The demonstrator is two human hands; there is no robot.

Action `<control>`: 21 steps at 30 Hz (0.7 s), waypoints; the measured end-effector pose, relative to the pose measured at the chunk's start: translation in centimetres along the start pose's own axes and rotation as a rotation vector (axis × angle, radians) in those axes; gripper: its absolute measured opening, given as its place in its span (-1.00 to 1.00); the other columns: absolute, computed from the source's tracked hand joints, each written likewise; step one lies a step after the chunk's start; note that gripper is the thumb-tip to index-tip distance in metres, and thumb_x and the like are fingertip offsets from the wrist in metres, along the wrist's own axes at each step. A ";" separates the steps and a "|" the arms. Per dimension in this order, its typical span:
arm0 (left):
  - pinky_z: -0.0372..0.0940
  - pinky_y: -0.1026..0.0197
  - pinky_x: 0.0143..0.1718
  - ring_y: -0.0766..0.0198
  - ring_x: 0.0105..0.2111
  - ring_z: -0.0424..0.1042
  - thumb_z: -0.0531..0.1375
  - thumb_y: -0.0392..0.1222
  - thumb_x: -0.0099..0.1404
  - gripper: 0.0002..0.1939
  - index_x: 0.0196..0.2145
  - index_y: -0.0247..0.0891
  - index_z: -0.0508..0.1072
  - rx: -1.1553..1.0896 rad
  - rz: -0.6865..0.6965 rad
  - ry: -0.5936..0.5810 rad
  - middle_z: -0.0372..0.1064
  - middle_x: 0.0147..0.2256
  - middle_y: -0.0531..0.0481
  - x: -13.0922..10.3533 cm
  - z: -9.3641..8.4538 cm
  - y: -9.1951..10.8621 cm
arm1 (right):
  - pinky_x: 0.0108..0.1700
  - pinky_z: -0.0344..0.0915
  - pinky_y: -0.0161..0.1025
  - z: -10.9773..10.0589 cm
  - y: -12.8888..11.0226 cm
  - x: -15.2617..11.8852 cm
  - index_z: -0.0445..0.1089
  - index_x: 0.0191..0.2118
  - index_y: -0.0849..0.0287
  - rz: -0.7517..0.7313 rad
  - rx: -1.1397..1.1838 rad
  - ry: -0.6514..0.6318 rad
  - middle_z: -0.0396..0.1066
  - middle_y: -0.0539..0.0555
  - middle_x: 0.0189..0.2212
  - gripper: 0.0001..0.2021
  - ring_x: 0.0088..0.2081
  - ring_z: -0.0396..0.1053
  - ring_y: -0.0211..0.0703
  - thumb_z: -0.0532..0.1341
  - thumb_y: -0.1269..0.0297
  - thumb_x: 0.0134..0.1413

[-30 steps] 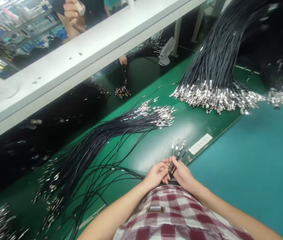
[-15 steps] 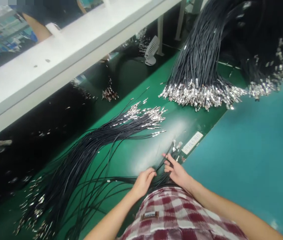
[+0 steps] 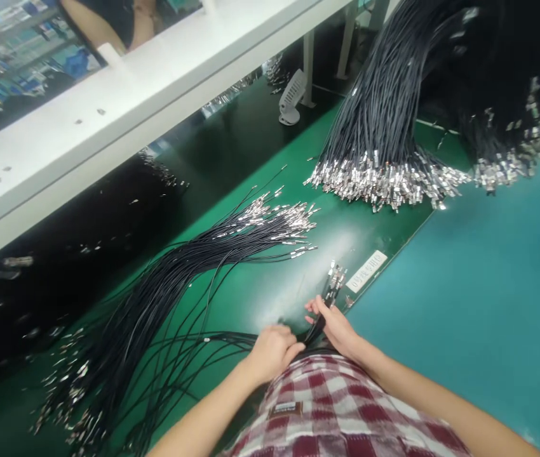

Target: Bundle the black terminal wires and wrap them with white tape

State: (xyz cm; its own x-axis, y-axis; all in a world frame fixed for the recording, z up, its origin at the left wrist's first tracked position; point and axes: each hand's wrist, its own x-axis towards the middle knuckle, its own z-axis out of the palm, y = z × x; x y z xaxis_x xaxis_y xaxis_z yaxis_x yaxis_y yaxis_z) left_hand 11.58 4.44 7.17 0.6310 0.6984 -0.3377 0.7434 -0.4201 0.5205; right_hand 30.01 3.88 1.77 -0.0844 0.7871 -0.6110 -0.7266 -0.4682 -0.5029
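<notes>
A small bunch of black cables (image 3: 316, 327) with silvery metal ends (image 3: 336, 274) lies between my hands at the near edge of the green table. My left hand (image 3: 277, 349) is closed over the cables, with its thumb toward the right. My right hand (image 3: 334, 322) grips the same bunch just below the metal ends, its fingers partly curled round it. From my left hand the cables trail away to the left across the table. A larger bundle of black cables (image 3: 169, 273) lies beyond, metal tips at both ends.
A thick pile of black cables (image 3: 375, 114) with metal ends drapes at the back right. A white shelf beam (image 3: 155, 108) crosses the upper left. A small white fan-like object (image 3: 292, 98) stands beneath it. A white label (image 3: 366, 271) sticks near the table edge. Another person's arm (image 3: 93, 25) shows behind the beam.
My left hand has moved slightly right and down, now covering the cables more. My right hand has closed round the bunch, and its metal ends are gathered closer together.
</notes>
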 end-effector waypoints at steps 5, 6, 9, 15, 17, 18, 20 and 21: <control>0.22 0.09 -0.07 0.08 -0.09 0.33 0.04 -0.27 0.38 -0.82 -0.14 -0.24 0.41 0.332 -0.134 0.253 0.38 -0.11 -0.17 7.3 -5.7 -6.4 | -0.21 0.36 -0.10 -1.0 0.2 0.0 0.25 -0.60 0.13 0.171 0.211 -0.012 0.19 -0.07 -0.63 -0.59 -0.46 0.25 -0.19 0.42 0.00 -0.11; 0.21 0.06 -0.04 0.05 -0.04 0.30 0.05 -0.32 0.36 -0.79 -0.09 -0.25 0.39 0.412 -0.159 0.260 0.35 -0.05 -0.20 8.8 -6.6 -7.7 | -0.21 0.36 -0.09 -1.1 0.2 0.1 0.25 -0.60 0.12 0.192 0.240 0.012 0.15 -0.09 -0.66 -0.60 -0.49 0.22 -0.20 0.42 0.03 -0.10; 0.21 0.01 -0.03 0.01 -0.05 0.31 0.01 -0.40 0.34 -0.77 -0.13 -0.27 0.40 0.560 -0.180 0.204 0.36 -0.08 -0.23 12.2 -8.0 -10.4 | -0.21 0.37 -0.09 -1.1 0.1 0.2 0.26 -0.60 0.13 0.204 0.276 0.043 0.12 -0.09 -0.66 -0.62 -0.51 0.19 -0.22 0.42 0.08 -0.08; 0.27 0.06 -0.09 0.06 -0.16 0.39 -0.01 -0.31 0.39 -0.77 -0.17 -0.30 0.44 0.559 -0.164 0.176 0.42 -0.20 -0.21 12.5 -9.8 -11.4 | -0.30 0.34 -0.17 -0.9 -0.2 0.7 0.28 -0.61 0.16 0.204 0.276 0.058 0.13 -0.08 -0.65 -0.62 -0.52 0.18 -0.25 0.44 0.09 -0.10; 0.27 0.07 -0.06 0.09 -0.15 0.40 -0.02 -0.26 0.42 -0.74 -0.13 -0.28 0.45 0.516 -0.145 0.238 0.44 -0.18 -0.19 10.8 -10.5 -11.4 | -0.36 0.31 -0.22 -0.9 -0.2 0.8 0.30 -0.59 0.17 0.198 0.290 0.046 0.06 -0.12 -0.68 -0.62 -0.56 0.11 -0.30 0.45 0.08 -0.13; 0.28 0.08 -0.05 0.11 -0.15 0.40 -0.02 -0.24 0.42 -0.74 -0.12 -0.27 0.45 0.469 -0.121 0.290 0.45 -0.18 -0.18 9.8 -10.7 -11.3 | -0.39 0.29 -0.25 -0.8 -0.2 0.8 0.33 -0.56 0.18 0.182 0.293 0.029 0.01 -0.14 -0.69 -0.64 -0.58 0.06 -0.33 0.46 0.07 -0.15; 0.30 0.10 -0.06 0.14 -0.18 0.41 -0.01 -0.20 0.43 -0.73 -0.12 -0.25 0.47 0.321 -0.051 0.410 0.46 -0.20 -0.15 7.4 -10.7 -10.4 | -0.44 0.23 -0.30 -0.5 -0.3 0.7 0.43 -0.44 0.20 0.131 0.272 -0.022 -0.09 -0.20 -0.70 -0.67 -0.62 -0.06 -0.38 0.47 0.06 -0.16; 0.31 0.12 -0.08 0.16 -0.20 0.42 0.00 -0.18 0.43 -0.72 -0.12 -0.24 0.48 0.232 -0.014 0.462 0.46 -0.22 -0.14 6.2 -10.4 -9.6 | -0.46 0.20 -0.32 -0.3 -0.4 0.6 0.47 -0.35 0.20 0.102 0.249 -0.047 -0.12 -0.21 -0.70 -0.66 -0.63 -0.12 -0.39 0.47 0.06 -0.16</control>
State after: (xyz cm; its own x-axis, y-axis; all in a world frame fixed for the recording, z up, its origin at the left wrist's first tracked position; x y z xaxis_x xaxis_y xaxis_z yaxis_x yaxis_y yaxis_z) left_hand 6.07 18.82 8.22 0.4958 0.8660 0.0651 0.8138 -0.4895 0.3133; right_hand 30.42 4.44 1.39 -0.1931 0.7614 -0.6189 -0.8573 -0.4377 -0.2710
